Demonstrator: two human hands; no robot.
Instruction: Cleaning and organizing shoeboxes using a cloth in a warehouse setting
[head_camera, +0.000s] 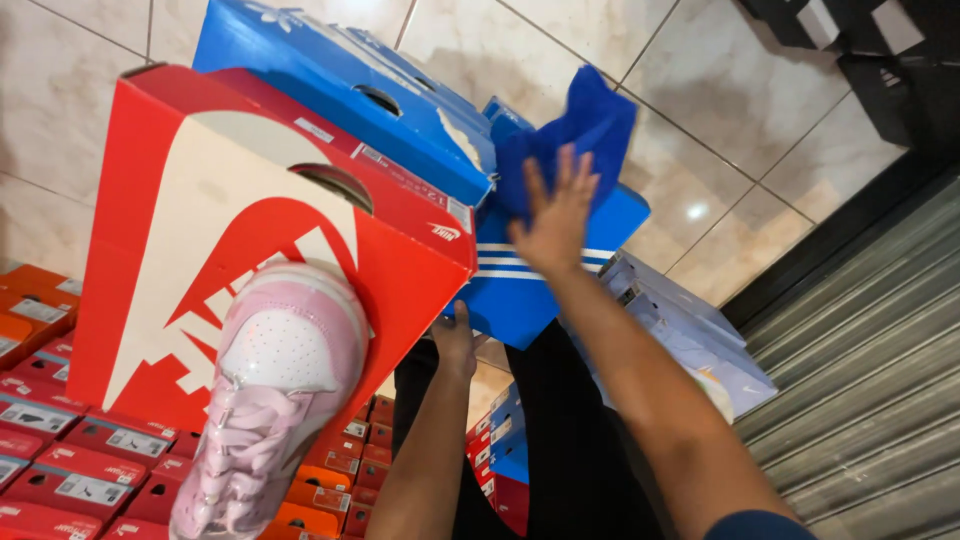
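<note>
- One view only, from the head, so no second angle shares any of this scene.
- It looks steeply along the person's own forearms, which enter from the bottom edge and run away from the lens.
- Very close in: the red shoebox (250, 240) fills the left half, the pink shoe (275, 400) almost brushes the lens.
- The frame is tilted; tile joints on the tiled surface (700, 130) run diagonally.
- Right hand (552, 215) sits near centre, left hand (455, 345) just below it.
- A ribbed metal shutter (860, 370) slants across the right edge, and stacked boxes (70, 460) fill the lower left.
</note>
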